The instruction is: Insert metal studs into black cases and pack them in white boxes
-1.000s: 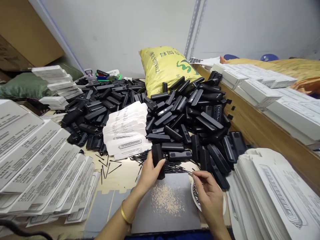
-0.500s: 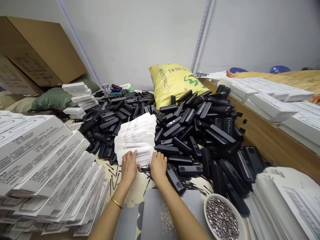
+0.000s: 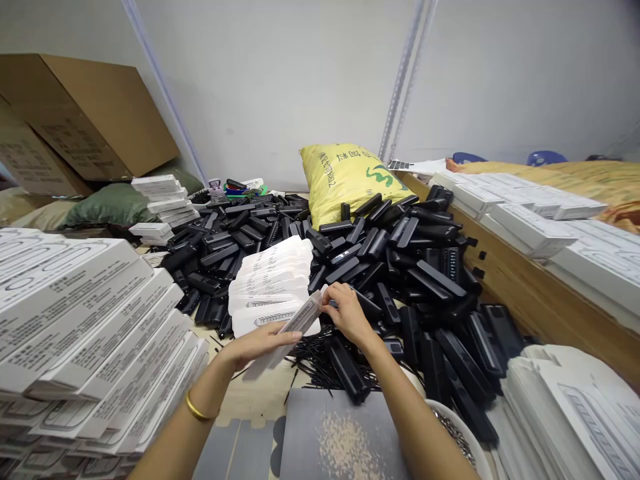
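Left hand (image 3: 256,347) and right hand (image 3: 347,313) both had fingers clamped on one tilted white box (image 3: 301,321), above the bench (image 3: 255,400), beside stacked white boxes (image 3: 273,277) and black cases (image 3: 400,257).

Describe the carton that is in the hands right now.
The carton is a long, narrow white piece, cardboard by its look, with grey print on the face that shows. It is held clear of the table, slanting from lower left up to the right. The left hand grips its near end and the right hand pinches its far end. It hangs just in front of the stack of like white cartons, above loose black pins. Whether its ends are open cannot be told.
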`<state>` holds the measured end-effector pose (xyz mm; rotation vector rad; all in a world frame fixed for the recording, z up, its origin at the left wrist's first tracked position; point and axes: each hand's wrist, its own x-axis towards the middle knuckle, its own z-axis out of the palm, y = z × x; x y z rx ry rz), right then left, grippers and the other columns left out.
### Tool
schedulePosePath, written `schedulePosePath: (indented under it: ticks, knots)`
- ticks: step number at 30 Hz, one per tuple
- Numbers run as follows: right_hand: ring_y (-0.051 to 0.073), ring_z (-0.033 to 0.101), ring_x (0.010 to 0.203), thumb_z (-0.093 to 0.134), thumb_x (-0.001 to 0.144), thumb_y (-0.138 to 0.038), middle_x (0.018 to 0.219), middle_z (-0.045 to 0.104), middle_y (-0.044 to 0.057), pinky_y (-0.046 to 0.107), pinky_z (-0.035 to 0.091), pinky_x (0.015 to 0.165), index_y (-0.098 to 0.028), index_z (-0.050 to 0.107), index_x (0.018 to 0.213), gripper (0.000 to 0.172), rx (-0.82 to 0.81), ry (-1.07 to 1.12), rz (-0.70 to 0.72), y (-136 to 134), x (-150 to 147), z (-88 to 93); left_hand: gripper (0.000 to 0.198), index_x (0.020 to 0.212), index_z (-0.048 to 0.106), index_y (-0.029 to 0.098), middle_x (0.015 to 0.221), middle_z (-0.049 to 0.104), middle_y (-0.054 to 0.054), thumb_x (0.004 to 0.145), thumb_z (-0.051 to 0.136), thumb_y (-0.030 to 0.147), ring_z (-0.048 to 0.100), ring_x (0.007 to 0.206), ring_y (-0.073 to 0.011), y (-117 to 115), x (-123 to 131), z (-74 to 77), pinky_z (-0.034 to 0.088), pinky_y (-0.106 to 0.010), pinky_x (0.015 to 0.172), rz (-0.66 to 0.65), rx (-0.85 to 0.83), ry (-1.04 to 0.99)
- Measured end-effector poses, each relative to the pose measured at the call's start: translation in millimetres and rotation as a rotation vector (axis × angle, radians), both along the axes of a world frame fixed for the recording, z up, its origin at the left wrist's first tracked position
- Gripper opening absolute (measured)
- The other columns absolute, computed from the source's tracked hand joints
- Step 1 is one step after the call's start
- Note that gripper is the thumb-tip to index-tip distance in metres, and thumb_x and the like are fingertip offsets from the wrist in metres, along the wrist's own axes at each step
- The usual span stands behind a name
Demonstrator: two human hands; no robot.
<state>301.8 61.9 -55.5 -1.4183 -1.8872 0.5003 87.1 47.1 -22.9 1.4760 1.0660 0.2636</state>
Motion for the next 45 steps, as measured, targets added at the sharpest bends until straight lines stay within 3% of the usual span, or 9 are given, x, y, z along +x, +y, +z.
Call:
schedulePosePath:
  ticks: [3, 9, 13, 16, 18, 22, 29, 34, 45]
  knots:
    - [0.017, 0.052, 0.083, 0.058, 0.079, -0.012, 0.079, 0.062, -0.001, 0.033, 0.036, 0.084, -0.02, 0.052, 0.068, 0.015, 0.025, 0.164, 0.154, -9.6, 18.7, 10.7, 0.049, 0.107, 0.066, 0.017, 0.1, 0.068, -0.009, 0.07, 0.068, 0.05, 0.065, 0.087, -0.0224, -16.6, 19.0, -10.6, 0.05, -0.037, 0.084, 0.052, -0.408, -0.365]
    - [0.016, 0.056, 0.073, 0.067, 0.075, -0.041, 0.075, 0.061, -0.001, 0.031, 0.045, 0.072, -0.021, 0.048, 0.071, 0.028, -0.307, 0.778, 0.445, -29.6, 40.9, 2.6, 0.064, 0.102, 0.065, 0.009, 0.088, 0.068, -0.011, 0.061, 0.076, 0.058, 0.065, 0.073, -0.0182, -47.2, 38.1, -40.5, 0.052, -0.03, 0.073, 0.104, -0.461, -0.509]
    - [0.016, 0.056, 0.079, 0.065, 0.079, -0.041, 0.079, 0.059, 0.0, 0.03, 0.044, 0.077, -0.02, 0.058, 0.082, 0.022, -0.107, 0.831, 0.124, -44.9, 32.3, -9.7, 0.075, 0.117, 0.057, 0.013, 0.084, 0.067, -0.008, 0.059, 0.079, 0.055, 0.06, 0.057, -0.0135, -57.1, 47.2, -41.9, 0.048, -0.024, 0.052, 0.26, -0.359, -0.427]
    - [0.018, 0.058, 0.09, 0.057, 0.085, -0.039, 0.094, 0.062, 0.004, 0.032, 0.045, 0.083, -0.02, 0.064, 0.092, 0.021, 0.022, 0.817, -0.146, -60.6, 15.5, -18.7, 0.105, 0.147, 0.02, 0.029, 0.121, 0.06, -0.014, 0.062, 0.079, 0.051, 0.067, 0.075, -0.0203, -61.4, 54.2, -35.4, 0.055, -0.032, 0.063, 0.256, -0.283, -0.483]
    - [0.021, 0.058, 0.1, 0.057, 0.085, -0.038, 0.111, 0.061, 0.008, 0.034, 0.047, 0.086, -0.02, 0.066, 0.099, 0.024, -0.001, 0.821, -0.147, -72.0, 1.7, -24.1, 0.111, 0.149, 0.001, 0.035, 0.143, 0.042, -0.015, 0.068, 0.077, 0.045, 0.063, 0.102, -0.0271, -63.7, 58.8, -30.6, 0.054, -0.04, 0.082, 0.258, -0.161, -0.509]
    - [0.023, 0.058, 0.105, 0.061, 0.082, -0.036, 0.122, 0.058, 0.01, 0.037, 0.049, 0.088, -0.024, 0.053, 0.126, 0.046, -0.067, 0.972, -0.159, -88.9, -20.4, -31.0, 0.098, 0.15, 0.002, 0.032, 0.156, 0.021, -0.01, 0.078, 0.069, 0.035, 0.036, 0.135, -0.0287, -67.2, 67.4, -27.0, 0.037, -0.039, 0.107, 0.229, 0.042, -0.504]
    - [0.016, 0.058, 0.079, 0.061, 0.081, -0.044, 0.092, 0.06, 0.003, 0.029, 0.048, 0.072, -0.02, 0.056, 0.08, 0.024, -0.179, 1.053, -0.303, -94.9, -24.2, -35.7, 0.068, 0.139, 0.023, 0.024, 0.137, 0.048, -0.012, 0.085, 0.062, 0.036, 0.056, 0.114, -0.0222, -72.6, 75.4, -38.7, 0.043, -0.036, 0.099, 0.172, 0.036, -0.518]
    - [0.016, 0.059, 0.078, 0.065, 0.08, -0.043, 0.087, 0.062, 0.0, 0.028, 0.047, 0.073, -0.023, 0.053, 0.099, 0.03, -0.139, 1.189, -0.241, -99.6, -22.7, -34.2, 0.086, 0.145, -0.003, 0.026, 0.108, 0.064, -0.008, 0.086, 0.057, 0.044, 0.066, 0.086, -0.0191, -80.1, 79.4, -46.3, 0.05, -0.037, 0.082, 0.324, -0.12, -0.478]
    - [0.013, 0.052, 0.057, 0.066, 0.076, -0.052, 0.069, 0.061, 0.0, 0.024, 0.043, 0.055, -0.019, 0.06, 0.078, 0.034, -0.401, 1.315, -0.23, -106.4, -19.9, -32.0, 0.096, 0.15, -0.003, 0.02, 0.119, 0.063, -0.012, 0.082, 0.061, 0.043, 0.06, 0.108, -0.0242, -92.2, 74.7, -51.3, 0.044, -0.04, 0.097, 0.294, 0.117, -0.246]
